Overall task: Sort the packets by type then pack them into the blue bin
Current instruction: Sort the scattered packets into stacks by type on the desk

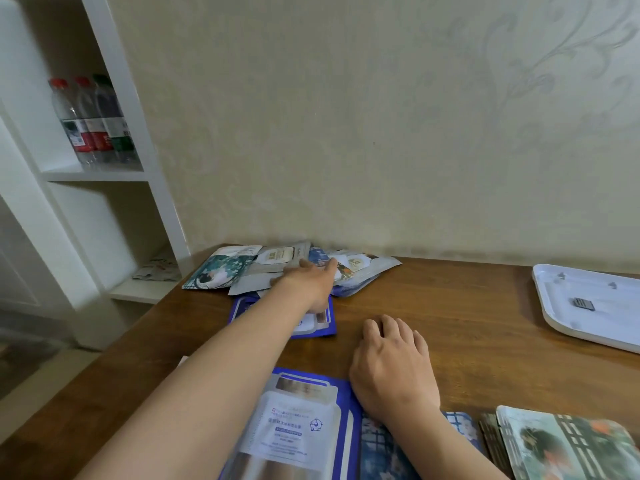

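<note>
A loose heap of mixed packets [277,268] lies at the table's far edge against the wall. My left hand [308,280] reaches out over it, fingers spread and resting on the packets; whether it grips one I cannot tell. A dark blue packet [320,323] lies just below that hand. My right hand [391,362] rests flat on the wood, fingers apart, holding nothing. Near me lie sorted stacks: a blue jar-print packet [294,427], a blue window-print packet [377,452], and a green illustrated stack [568,445]. No blue bin is in view.
A white tray [588,306] with a small dark item sits at the right of the wooden table [467,323]. White shelves [104,174] at the left hold three water bottles [93,123] and some papers lower down. The wallpapered wall closes the table's far side.
</note>
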Demonstrator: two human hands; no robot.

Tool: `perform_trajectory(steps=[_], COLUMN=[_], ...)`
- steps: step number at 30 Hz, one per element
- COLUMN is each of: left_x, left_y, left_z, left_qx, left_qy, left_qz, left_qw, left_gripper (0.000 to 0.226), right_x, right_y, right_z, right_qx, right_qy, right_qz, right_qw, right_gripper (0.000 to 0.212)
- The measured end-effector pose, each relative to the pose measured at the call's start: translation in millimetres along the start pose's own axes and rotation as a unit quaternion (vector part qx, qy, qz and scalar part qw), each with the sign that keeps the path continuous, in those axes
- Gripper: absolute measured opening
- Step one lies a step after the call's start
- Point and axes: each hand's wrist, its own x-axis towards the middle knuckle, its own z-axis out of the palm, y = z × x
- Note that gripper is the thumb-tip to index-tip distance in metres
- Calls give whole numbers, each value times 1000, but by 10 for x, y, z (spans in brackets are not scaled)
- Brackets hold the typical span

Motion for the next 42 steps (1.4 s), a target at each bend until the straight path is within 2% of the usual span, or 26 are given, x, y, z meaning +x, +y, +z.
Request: perform_trajectory(steps=[5,9,13,24,29,34,42], left_x=[5,47,4,-219,-436,-629,-1158], left_y=[226,212,265,221,145,118,206], left_z=[40,91,66,128,104,67,89], left_qx=[-36,-43,3,78,127,162,189], left_qy=[45,74,64,104,157,190,238], left_qz=[-66,-66,-60,2,55,95,126], left_qw=[996,994,996,991,978,964,944], left_gripper=[85,77,83,82,73,76,63], right_x=[14,16,11,3,7,8,-3], right_y=[3,4,4,-3,0,22,16], right_z=[12,13,12,-5,-1,14,-13], right_qx=[8,2,2,8,7,1,-9], right_qy=[-1,2,2,6,11,11,6], right_qz=[-1,-1,-2,2,1,-2,-7], right_qw=[1000,1000,1000,1000,1000,1000,1000], right_gripper=[43,42,43,39,40,42,46])
